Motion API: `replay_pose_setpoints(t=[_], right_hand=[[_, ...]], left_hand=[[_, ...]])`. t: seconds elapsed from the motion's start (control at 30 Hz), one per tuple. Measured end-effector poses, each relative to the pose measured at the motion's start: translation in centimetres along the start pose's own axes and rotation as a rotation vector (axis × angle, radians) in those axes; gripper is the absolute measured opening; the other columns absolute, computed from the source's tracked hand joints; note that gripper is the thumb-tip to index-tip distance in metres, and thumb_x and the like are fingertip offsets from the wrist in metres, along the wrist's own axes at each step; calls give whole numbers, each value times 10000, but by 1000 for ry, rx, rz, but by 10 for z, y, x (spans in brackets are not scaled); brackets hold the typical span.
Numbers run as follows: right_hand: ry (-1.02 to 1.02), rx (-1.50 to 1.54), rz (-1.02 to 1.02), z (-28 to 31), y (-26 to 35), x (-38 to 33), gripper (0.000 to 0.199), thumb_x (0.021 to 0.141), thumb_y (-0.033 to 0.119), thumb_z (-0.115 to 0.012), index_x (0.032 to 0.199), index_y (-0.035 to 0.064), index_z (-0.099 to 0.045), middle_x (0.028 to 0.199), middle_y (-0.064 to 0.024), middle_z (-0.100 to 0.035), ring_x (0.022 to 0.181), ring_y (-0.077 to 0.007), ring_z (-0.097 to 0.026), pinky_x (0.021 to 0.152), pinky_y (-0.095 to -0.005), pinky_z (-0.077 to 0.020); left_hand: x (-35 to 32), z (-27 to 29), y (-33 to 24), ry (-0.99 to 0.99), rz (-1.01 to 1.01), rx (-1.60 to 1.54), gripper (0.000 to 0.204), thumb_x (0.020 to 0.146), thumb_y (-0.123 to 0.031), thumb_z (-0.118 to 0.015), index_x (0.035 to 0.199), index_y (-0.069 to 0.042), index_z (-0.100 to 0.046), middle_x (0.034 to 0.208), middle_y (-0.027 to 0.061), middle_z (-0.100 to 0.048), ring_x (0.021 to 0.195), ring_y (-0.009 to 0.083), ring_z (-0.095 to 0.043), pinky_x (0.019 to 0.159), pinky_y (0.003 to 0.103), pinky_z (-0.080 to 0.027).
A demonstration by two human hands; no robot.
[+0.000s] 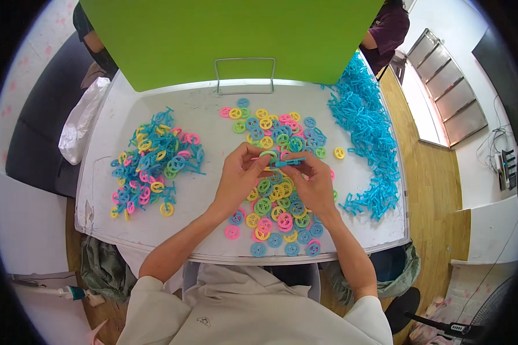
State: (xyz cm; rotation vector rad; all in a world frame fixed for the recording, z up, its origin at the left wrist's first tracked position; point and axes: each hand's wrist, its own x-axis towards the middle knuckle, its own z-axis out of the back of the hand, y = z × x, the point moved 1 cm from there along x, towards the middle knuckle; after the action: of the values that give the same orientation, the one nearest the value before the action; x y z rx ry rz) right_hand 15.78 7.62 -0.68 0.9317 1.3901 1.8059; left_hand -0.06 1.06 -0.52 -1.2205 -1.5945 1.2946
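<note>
At the far left, a white plastic bag (82,129) hangs down beside the white table (106,221). On the table's left side lies a heap of blue rods with spoked wheels (155,164) in pink, yellow, green and blue, tangled together. Next comes the left hand (239,173), its thumb and fingers pinched on a pale green wheel (266,154) above the middle of the table. The wheel meets a blue plastic rod (288,163), which the right hand (315,183) grips between thumb and fingers; whether the two are joined cannot be told. Beneath and around both hands spread loose spoked wheels (263,206) in four colours. Right of the hands, a single yellow wheel (339,153) lies apart, just before a long bank of blue rods (367,121) along the table's right edge.
</note>
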Motion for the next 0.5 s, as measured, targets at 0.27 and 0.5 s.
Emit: replay_pose_setpoints(t=[0.27,0.5], right_hand=[[-8,-3,44,1,-2,-1,162,821,-42,-614,980,-16,-628,904,-96,-663,849,-176,-670,741,-286,-527],[12,-145,169,-3,-5,-3,198,803,-99,-546,959,-8,-629,920,-98,-618,884,-171,-613,773,-282,-510]], left_hand=[[0,2,-4,51,63,-37,152,959,-145,-545,975,1,-502,950,73,-589,860,128,-619,765,286,-573],[2,7,1,108,248,-18,148,966,-171,-539,975,-32,-490,960,46,-603,891,130,-628,804,287,-560]])
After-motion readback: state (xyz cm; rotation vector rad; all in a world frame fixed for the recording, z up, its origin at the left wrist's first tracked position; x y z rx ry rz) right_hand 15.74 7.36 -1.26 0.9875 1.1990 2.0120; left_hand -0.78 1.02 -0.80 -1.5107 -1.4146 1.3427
